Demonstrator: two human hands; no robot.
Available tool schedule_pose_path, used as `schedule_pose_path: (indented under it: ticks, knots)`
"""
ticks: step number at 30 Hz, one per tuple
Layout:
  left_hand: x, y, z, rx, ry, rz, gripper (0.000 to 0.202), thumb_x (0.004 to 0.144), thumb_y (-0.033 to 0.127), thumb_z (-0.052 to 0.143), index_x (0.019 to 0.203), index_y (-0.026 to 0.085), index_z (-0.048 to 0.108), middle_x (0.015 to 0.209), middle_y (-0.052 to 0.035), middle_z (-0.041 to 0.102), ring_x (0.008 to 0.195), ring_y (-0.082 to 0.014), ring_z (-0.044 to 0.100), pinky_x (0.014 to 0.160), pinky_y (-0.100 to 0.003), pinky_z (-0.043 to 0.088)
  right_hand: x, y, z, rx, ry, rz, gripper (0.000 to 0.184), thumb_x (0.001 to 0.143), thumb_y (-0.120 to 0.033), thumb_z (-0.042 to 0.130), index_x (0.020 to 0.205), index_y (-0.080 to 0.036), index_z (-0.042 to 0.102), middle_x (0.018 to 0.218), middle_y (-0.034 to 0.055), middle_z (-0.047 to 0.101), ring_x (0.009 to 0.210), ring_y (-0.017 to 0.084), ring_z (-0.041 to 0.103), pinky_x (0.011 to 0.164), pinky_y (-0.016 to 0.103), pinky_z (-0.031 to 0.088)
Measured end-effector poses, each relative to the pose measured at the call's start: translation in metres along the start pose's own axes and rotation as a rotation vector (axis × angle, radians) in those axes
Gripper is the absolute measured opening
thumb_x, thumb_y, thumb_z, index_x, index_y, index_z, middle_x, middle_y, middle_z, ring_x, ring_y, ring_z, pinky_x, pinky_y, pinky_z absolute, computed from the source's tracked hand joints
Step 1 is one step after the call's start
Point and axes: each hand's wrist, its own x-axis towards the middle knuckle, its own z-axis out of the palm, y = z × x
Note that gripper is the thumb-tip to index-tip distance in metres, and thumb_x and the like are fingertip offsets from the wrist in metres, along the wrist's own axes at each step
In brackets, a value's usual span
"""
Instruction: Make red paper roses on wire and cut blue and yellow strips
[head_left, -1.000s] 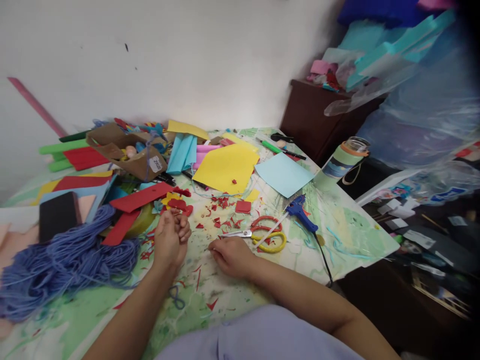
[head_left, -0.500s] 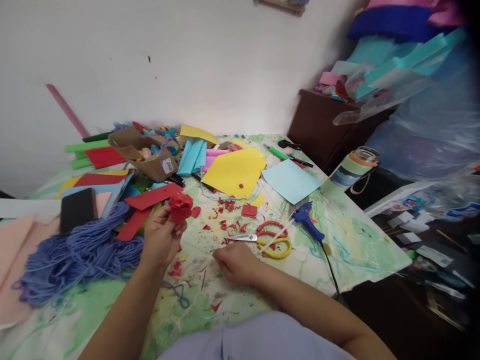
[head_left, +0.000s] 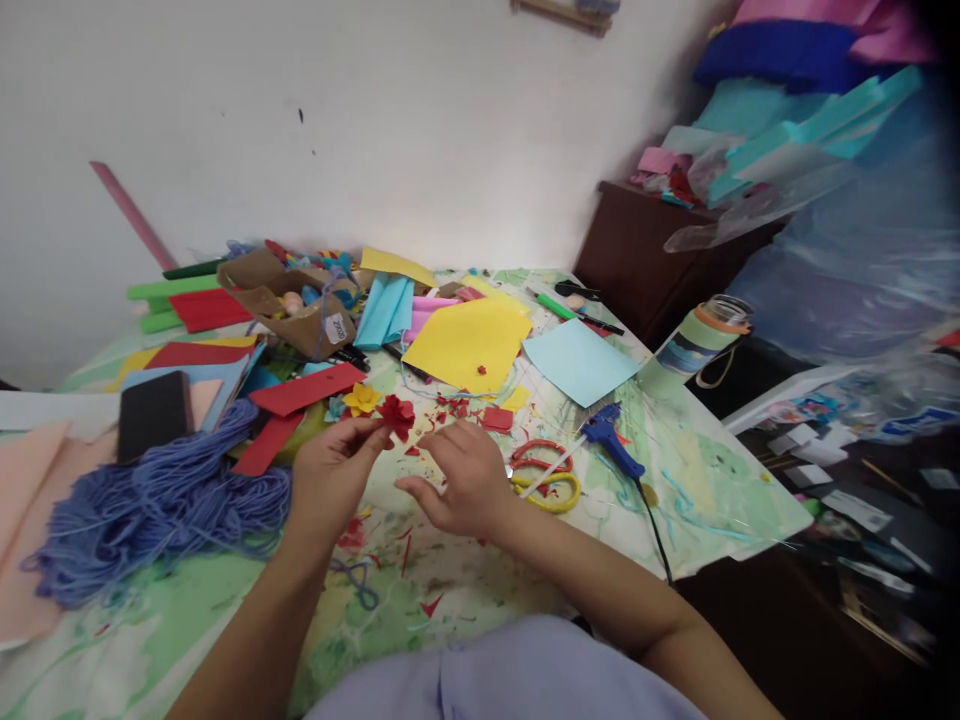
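Between the thumb and fingers of my left hand (head_left: pixel 339 470) is a red paper flower (head_left: pixel 397 417), held up above the table and tilted to the right. My right hand (head_left: pixel 463 478) is just right of the flower, thumb and fingers apart, with nothing visible in it. Past the left fingertips lies a yellow paper flower (head_left: pixel 362 399). Scissors (head_left: pixel 550 474) with red and yellow handles lie beyond my right hand, which hides their blades. A blue glue gun (head_left: pixel 616 444) rests to their right.
Blue yarn (head_left: pixel 161 500), a dark phone (head_left: pixel 154 415) and red paper strips (head_left: pixel 307 389) lie on the left. Yellow paper (head_left: pixel 469 345), light blue paper (head_left: pixel 579 360) and a cardboard box (head_left: pixel 300 325) are further back. A bottle (head_left: pixel 705 335) stands at the right edge. Red scraps litter the middle.
My left hand has turned the red flower sideways and moved it slightly right, uncovering the yellow flower. My right hand has risen from the table, opened and come nearer the red flower.
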Motion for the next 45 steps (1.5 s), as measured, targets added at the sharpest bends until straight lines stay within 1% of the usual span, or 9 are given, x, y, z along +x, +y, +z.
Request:
schedule_pose_path:
  ticks: [3, 6, 16, 22, 27, 31, 38, 42, 45]
  knots:
    - [-0.001, 0.004, 0.0, 0.201, -0.033, 0.094, 0.023, 0.074, 0.042, 0.066, 0.077, 0.02, 0.073, 0.072, -0.0024, 0.071, 0.066, -0.0173, 0.062, 0.061, -0.028, 0.046, 0.016, -0.005, 0.004, -0.044, 0.031, 0.058, 0.031, 0.095, -0.044, 0.049, 0.09, -0.016, 0.061, 0.08, 0.0086, 0.063, 0.079, 0.022, 0.054, 0.071, 0.035, 0.04]
    - [-0.001, 0.008, 0.002, 0.348, -0.033, 0.158, 0.022, 0.077, 0.04, 0.061, 0.08, 0.022, 0.074, 0.075, -0.0019, 0.073, 0.07, -0.0193, 0.065, 0.065, -0.03, 0.047, 0.023, -0.005, 0.009, -0.07, 0.035, 0.105, 0.027, 0.097, -0.038, 0.048, 0.082, -0.018, 0.059, 0.076, 0.0072, 0.062, 0.077, 0.021, 0.053, 0.07, 0.034, 0.039]
    - [-0.005, 0.009, 0.01, 0.577, -0.096, 0.26, 0.033, 0.085, 0.037, 0.049, 0.096, 0.02, 0.075, 0.1, -0.0076, 0.076, 0.094, -0.024, 0.068, 0.084, -0.035, 0.048, 0.022, 0.002, 0.012, -0.058, 0.099, 0.156, 0.024, 0.095, -0.036, 0.049, 0.076, -0.02, 0.053, 0.072, 0.0048, 0.059, 0.074, 0.02, 0.052, 0.069, 0.033, 0.038]
    - [0.0, 0.024, 0.016, 0.675, -0.105, 0.402, 0.031, 0.087, 0.037, 0.049, 0.094, 0.023, 0.076, 0.094, -0.0081, 0.076, 0.086, -0.0259, 0.067, 0.074, -0.033, 0.046, 0.02, 0.01, 0.012, 0.072, 0.207, 0.307, 0.024, 0.092, -0.043, 0.053, 0.089, -0.019, 0.051, 0.078, 0.0035, 0.056, 0.074, 0.019, 0.051, 0.069, 0.032, 0.041]
    - [0.009, 0.03, 0.029, 0.725, -0.154, 0.508, 0.029, 0.089, 0.037, 0.05, 0.089, 0.024, 0.076, 0.086, -0.0092, 0.076, 0.076, -0.0261, 0.065, 0.065, -0.032, 0.04, 0.019, 0.026, 0.004, 0.046, 0.204, 0.334, 0.022, 0.092, -0.038, 0.052, 0.08, -0.021, 0.05, 0.073, 0.0025, 0.053, 0.073, 0.019, 0.05, 0.069, 0.032, 0.039]
    - [0.016, 0.033, 0.038, 0.569, -0.153, 0.49, 0.025, 0.085, 0.036, 0.055, 0.092, 0.023, 0.076, 0.088, -0.0082, 0.076, 0.077, -0.0244, 0.065, 0.069, -0.032, 0.043, 0.013, 0.032, -0.001, 0.131, 0.295, 0.295, 0.024, 0.091, -0.043, 0.051, 0.091, -0.02, 0.051, 0.083, 0.0057, 0.056, 0.079, 0.02, 0.053, 0.074, 0.035, 0.044]
    - [0.023, 0.039, 0.046, 0.072, -0.096, 0.211, 0.019, 0.078, 0.037, 0.069, 0.087, 0.021, 0.074, 0.071, -0.0006, 0.07, 0.06, -0.0129, 0.055, 0.056, -0.024, 0.04, 0.007, 0.032, -0.001, 0.047, 0.414, 0.17, 0.029, 0.094, -0.034, 0.05, 0.118, -0.018, 0.052, 0.102, 0.0104, 0.058, 0.096, 0.022, 0.054, 0.084, 0.039, 0.047]
    - [0.026, 0.041, 0.05, -0.231, -0.112, 0.055, 0.023, 0.073, 0.034, 0.074, 0.088, 0.017, 0.071, 0.066, 0.001, 0.066, 0.045, -0.0056, 0.037, 0.043, -0.02, 0.027, 0.011, 0.029, -0.002, -0.027, 0.287, 0.159, 0.035, 0.094, -0.033, 0.049, 0.126, -0.02, 0.055, 0.102, 0.0096, 0.055, 0.095, 0.022, 0.053, 0.085, 0.039, 0.046]
    - [0.027, 0.042, 0.051, -0.343, -0.131, -0.013, 0.025, 0.068, 0.031, 0.078, 0.085, 0.016, 0.068, 0.062, 0.0012, 0.065, 0.045, -0.0047, 0.039, 0.042, -0.018, 0.027, 0.015, 0.026, -0.002, -0.045, 0.213, 0.134, 0.036, 0.095, -0.033, 0.048, 0.127, -0.021, 0.057, 0.103, 0.0096, 0.055, 0.097, 0.023, 0.053, 0.086, 0.04, 0.045]
